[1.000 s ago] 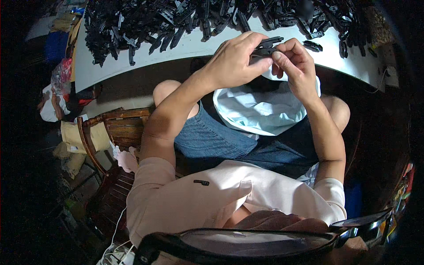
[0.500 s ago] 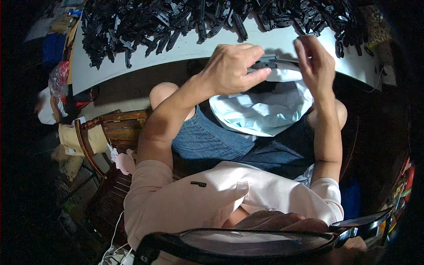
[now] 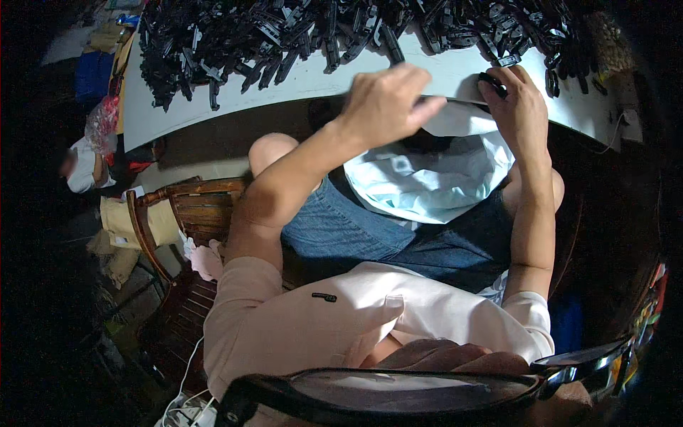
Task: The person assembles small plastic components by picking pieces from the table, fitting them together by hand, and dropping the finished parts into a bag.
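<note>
My left hand [image 3: 388,99] hovers over the table's near edge, thumb apart from the fingers, and nothing shows in it. At the same edge, further right, my right hand [image 3: 521,107] pinches a small black plastic part [image 3: 492,85] between thumb and fingers. A pale blue-white bag [image 3: 427,192] hangs open between my knees, its mouth below both hands. Inside it a small blurred patch shows; I cannot make out what it is. Heaped black plastic parts [image 3: 331,50] lie along the far side of the table, beyond my hands.
The white tabletop [image 3: 206,117] curves across in front of me. A wooden chair [image 3: 206,206] stands at my left, a beige paper-like bundle [image 3: 139,222] beyond it. Red clear plastic wrapping [image 3: 103,121] is at the far left. A white cable [image 3: 181,377] runs down at lower left.
The grey plastic piece held by my left hand has left it, and that hand's fingers have parted. My right hand has closed on a black part at the table edge.
</note>
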